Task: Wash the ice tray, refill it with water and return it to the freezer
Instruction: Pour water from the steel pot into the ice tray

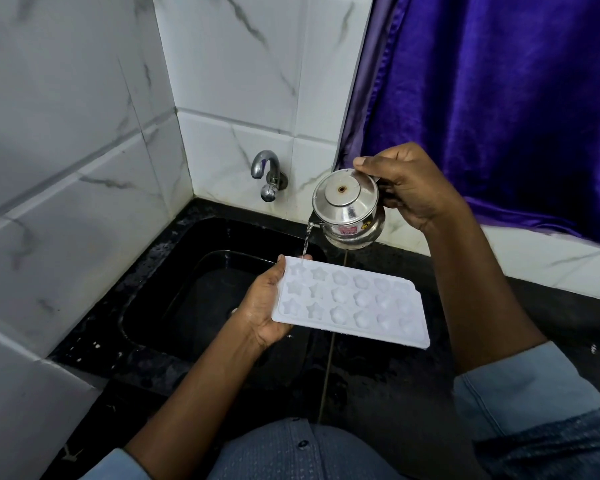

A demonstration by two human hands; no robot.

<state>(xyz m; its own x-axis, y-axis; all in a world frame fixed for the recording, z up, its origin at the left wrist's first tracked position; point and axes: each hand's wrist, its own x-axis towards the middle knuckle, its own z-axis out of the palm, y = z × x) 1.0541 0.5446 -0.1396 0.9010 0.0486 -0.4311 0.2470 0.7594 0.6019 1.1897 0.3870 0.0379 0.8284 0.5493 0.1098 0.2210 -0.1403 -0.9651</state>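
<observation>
A white ice tray (352, 301) with several star and flower moulds is held level over the right edge of the black sink (174, 282). My left hand (265, 308) grips its left end, thumb on top and fingers underneath. My right hand (407, 188) holds a small steel kettle (349, 211) by its handle, thumb pressing the lid. The kettle is tilted and a thin stream of water (305, 242) falls from its spout onto the tray's far left corner.
A chrome tap (267, 174) sticks out of the marble-tiled wall above the sink; no water runs from it. The wet black counter (378, 382) surrounds the sink. A purple curtain (499, 98) hangs at the right.
</observation>
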